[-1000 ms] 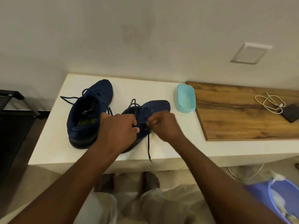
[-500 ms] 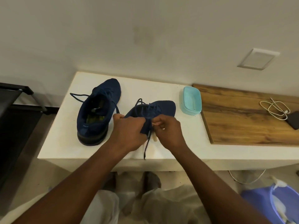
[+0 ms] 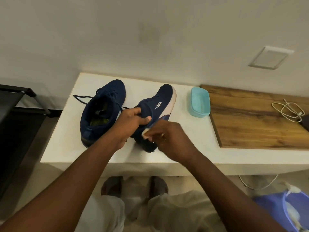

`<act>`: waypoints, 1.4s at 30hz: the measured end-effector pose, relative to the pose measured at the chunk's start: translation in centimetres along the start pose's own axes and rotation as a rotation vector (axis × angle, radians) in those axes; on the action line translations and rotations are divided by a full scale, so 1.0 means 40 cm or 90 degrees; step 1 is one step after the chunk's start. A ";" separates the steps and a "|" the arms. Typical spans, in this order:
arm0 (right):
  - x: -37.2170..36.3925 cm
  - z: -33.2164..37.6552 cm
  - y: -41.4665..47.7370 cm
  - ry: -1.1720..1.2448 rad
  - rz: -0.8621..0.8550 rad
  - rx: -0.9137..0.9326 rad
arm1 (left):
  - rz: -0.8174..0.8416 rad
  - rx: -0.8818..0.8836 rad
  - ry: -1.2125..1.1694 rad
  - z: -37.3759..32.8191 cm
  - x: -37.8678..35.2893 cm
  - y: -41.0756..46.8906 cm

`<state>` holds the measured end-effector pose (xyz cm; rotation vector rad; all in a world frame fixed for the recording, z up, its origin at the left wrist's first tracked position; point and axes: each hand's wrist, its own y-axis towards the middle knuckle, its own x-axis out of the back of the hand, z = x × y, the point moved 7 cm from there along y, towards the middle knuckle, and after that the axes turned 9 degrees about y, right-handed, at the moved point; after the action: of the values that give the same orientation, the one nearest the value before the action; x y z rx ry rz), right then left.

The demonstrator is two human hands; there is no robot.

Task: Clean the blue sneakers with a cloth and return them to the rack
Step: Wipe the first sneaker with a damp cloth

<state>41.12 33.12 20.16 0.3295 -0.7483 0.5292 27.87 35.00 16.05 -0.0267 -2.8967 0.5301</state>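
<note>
While the left hand [image 3: 132,120] grips the tilted sneaker [image 3: 160,99], the right hand [image 3: 172,138] pinches a pale cloth [image 3: 145,132] against it.

Left forearm [image 3: 75,178] and right forearm [image 3: 217,178]: bare up to the near edge of view. Left hand [image 3: 132,122], right hand [image 3: 168,138]: bare. A small yellowish glint shows on a right finger, too small to identify. Legs: loose pale cream garment [image 3: 175,210], creased. Feet [image 3: 112,185]: dim and blurred, footwear unclear.

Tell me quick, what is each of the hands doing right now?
Left hand: grips the tilted sneaker.
Right hand: pinches a small white cloth against it.
</note>
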 end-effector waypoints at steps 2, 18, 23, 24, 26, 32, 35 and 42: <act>-0.005 0.026 0.003 -0.032 0.026 0.037 | -0.010 0.018 -0.016 0.009 -0.001 0.005; 0.079 -0.081 0.046 -0.037 -0.195 -0.091 | -0.014 0.055 0.051 0.021 -0.013 0.045; 0.141 -0.129 0.088 -0.041 -0.286 -0.147 | 0.018 0.049 -0.014 0.013 -0.036 0.030; 0.138 -0.126 0.085 -0.046 -0.285 -0.156 | 0.018 0.053 -0.026 0.015 -0.044 0.026; 0.110 -0.090 0.060 -0.058 -0.242 -0.150 | 0.005 0.064 -0.058 0.025 -0.054 0.021; 0.077 0.052 -0.004 -0.053 -0.161 -0.045 | -0.003 0.100 -0.248 0.016 -0.067 0.008; 0.045 0.109 0.003 -0.098 -0.056 0.038 | 0.001 0.142 -0.338 0.003 -0.064 -0.005; 0.206 0.128 -0.008 -0.185 -0.381 0.095 | 0.035 0.107 -0.471 -0.076 -0.063 -0.022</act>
<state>43.49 33.27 29.56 0.7509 -0.8434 -0.0334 30.97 35.10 18.69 0.1443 -3.5495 0.9645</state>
